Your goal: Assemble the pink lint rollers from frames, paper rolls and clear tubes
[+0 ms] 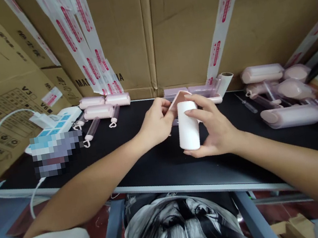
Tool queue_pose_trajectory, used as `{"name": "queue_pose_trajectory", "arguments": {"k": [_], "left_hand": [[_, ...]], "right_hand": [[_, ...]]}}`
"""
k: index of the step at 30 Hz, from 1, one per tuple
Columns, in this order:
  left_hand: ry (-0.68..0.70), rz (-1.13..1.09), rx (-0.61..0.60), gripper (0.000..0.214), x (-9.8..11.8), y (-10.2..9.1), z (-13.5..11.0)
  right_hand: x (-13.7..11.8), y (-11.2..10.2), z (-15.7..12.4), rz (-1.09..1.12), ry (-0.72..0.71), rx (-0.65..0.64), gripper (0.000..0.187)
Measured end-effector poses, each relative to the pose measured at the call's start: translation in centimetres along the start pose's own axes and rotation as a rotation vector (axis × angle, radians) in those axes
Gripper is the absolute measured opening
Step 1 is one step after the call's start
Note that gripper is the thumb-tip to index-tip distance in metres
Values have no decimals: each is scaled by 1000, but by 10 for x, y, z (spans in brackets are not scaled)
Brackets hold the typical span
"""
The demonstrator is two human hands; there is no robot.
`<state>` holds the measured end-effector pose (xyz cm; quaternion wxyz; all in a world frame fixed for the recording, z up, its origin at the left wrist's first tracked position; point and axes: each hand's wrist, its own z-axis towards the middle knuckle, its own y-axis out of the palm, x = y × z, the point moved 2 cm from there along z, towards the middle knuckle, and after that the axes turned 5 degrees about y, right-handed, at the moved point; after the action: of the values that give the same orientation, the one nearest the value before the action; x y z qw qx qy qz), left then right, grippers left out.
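Observation:
My right hand [216, 127] is wrapped around a white lint-roller roll [188, 128], thumb below and fingers along its side and top, held tilted above the black table. Just left of it, my left hand [158, 122] pinches a pale pink flat plastic piece [180, 98], which sits close behind the top of the roll. Some of that piece is hidden by the roll and my right fingers. Behind both hands lie clear pinkish covers [200, 90] and another white roll [225, 81] leaning at their right end.
Pink lint-roller cases [98, 112] and clear tubes with heart-shaped rings lie at the back left; more cases [295, 115] are piled at the right. A small screwdriver [246, 103] lies near them. A corded power strip [56, 127] is at left. Cardboard boxes [190, 19] wall the back.

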<state>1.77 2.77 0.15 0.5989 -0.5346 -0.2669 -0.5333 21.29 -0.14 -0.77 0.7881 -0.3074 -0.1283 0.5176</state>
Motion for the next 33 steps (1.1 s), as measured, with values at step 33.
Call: {"name": "queue_pose_trajectory", "arguments": {"k": [33], "left_hand": [[399, -43, -302, 63, 20, 14, -34]], "right_hand": [[2, -26, -1, 40, 47, 216, 111]]}}
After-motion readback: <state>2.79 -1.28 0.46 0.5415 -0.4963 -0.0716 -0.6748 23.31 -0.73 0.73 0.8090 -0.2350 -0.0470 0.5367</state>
